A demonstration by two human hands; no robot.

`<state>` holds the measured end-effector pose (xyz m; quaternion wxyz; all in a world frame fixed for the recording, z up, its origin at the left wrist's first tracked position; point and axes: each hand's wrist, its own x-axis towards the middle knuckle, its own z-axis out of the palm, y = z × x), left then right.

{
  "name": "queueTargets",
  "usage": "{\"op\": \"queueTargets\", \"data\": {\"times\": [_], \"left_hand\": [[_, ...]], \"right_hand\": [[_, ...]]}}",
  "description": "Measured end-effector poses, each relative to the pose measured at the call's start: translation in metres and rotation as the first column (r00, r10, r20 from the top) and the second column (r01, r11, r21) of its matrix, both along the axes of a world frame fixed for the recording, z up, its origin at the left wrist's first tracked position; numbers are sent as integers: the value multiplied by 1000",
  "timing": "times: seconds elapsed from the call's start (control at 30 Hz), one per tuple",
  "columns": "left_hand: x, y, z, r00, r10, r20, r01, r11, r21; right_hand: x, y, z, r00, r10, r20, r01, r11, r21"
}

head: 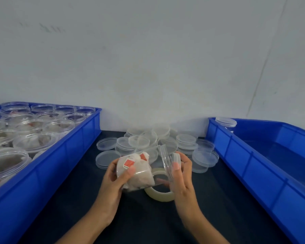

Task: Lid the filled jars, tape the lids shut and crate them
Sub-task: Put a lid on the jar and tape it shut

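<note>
My left hand (115,180) grips a clear jar (139,171) filled with white sachets bearing red tags, tipped on its side above the dark table. My right hand (180,175) holds a clear round lid (165,161) on edge, right beside the jar's open mouth. A roll of clear tape (158,193) lies flat on the table under both hands. A pile of loose clear lids (143,141) sits behind them against the wall.
A blue crate (74,150) on the left holds several filled, unlidded jars (33,140). Another blue crate (250,155) on the right holds one lidded jar (226,122) at its far corner. A pale wall closes off the back.
</note>
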<state>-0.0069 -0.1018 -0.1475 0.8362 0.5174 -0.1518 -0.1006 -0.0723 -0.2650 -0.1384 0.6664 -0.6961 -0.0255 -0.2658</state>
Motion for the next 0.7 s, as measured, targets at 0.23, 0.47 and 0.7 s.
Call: {"op": "queueTargets", "data": {"times": [0.23, 0.47, 0.7], "left_hand": [[-9, -4, 7, 997, -49, 53, 48, 999, 17], [-9, -3, 12, 999, -16, -50, 24, 987, 158], [7, 11, 21, 956, -231, -179, 273, 925, 264]], "right_hand": [[-3, 12, -4, 985, -105, 138, 136, 961, -242], [1, 1, -1, 959, -35, 282, 157, 893, -422], [5, 0, 10, 896, 51, 442, 245, 773, -585]]}}
